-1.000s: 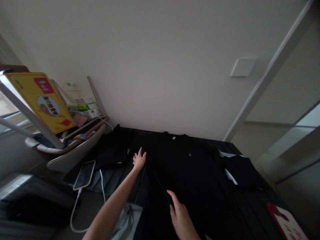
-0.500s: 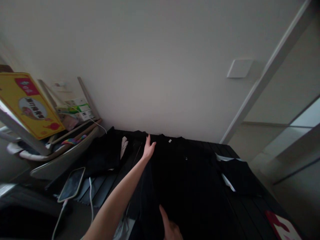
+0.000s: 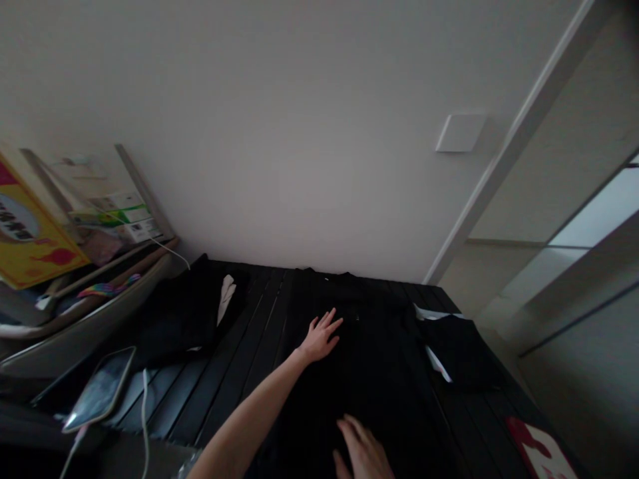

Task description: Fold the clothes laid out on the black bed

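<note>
One pale, plain wall [image 3: 299,153] fills most of the view. Below it stands one black table [image 3: 239,352] made of narrow slats. Spread flat upon its middle, with the collar toward the wall, lies one black cloth top [image 3: 384,372]; on its chest is one small pale mark [image 3: 357,318], too little to be read.

On the left of the table is a heap of black cloth [image 3: 174,313], with one pale, crumpled cloth piece [image 3: 226,296] beside it. Farther left stands one yellow cardboard box [image 3: 40,246] with red print; dark characters show on its white oval, but they are cut by the edge and too blurred for reading. On the right lies one folded black cloth [image 3: 462,349] with white parts at its borders.

Two hands are present. The left hand [image 3: 322,338] is flat on the top, fingers spread, grasping nothing. The right hand [image 3: 363,449] is at the lower part of it, fingers a little bent; whether it pinches the cloth, I cannot tell.

Smaller are one phone [image 3: 100,389] with a white cable [image 3: 72,452] at its near end, and one red-and-white flat item [image 3: 542,449], whose red marks I cannot read.
</note>
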Available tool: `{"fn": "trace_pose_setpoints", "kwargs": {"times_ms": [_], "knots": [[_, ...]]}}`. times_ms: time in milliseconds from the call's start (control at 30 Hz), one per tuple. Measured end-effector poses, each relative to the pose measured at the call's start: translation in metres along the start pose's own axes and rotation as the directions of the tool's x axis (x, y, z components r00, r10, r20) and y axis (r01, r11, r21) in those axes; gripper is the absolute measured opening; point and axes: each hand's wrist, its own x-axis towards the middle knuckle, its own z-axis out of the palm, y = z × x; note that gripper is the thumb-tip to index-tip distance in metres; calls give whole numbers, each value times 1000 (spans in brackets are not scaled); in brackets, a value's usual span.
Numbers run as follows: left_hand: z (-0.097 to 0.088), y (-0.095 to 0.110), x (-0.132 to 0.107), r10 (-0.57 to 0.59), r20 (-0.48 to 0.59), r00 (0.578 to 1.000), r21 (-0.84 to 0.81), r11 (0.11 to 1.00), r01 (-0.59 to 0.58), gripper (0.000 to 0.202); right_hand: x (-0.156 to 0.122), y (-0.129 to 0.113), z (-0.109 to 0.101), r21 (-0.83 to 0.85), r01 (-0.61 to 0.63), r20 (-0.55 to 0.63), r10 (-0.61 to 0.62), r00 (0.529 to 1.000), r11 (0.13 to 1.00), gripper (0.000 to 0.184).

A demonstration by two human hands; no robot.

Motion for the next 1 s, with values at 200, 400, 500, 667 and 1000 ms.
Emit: {"fn": "trace_pose_setpoints", "kwargs": {"times_ms": [200, 400, 500, 667, 1000], "knots": [[3, 10, -56, -130, -242, 962, 132, 977, 165, 60, 61, 41, -26, -135, -26, -267, -11, 964, 990, 46], [25, 18, -116, -152, -108, 982, 276, 945, 176, 60, 158, 48, -36, -219, -215, -282, 149, 948, 952, 61], [23, 21, -116, -182, -113, 977, 255, 945, 205, 63, 202, 41, -41, -178, -301, -220, 260, 940, 937, 64], [16, 24, -113, -197, -135, 971, 196, 955, 221, 69, 239, 31, -34, -172, -340, -157, 315, 936, 925, 62], [13, 24, -115, -174, -98, 980, 151, 971, 188, 73, 244, 23, -23, -237, -265, -190, 223, 956, 935, 57]]}}
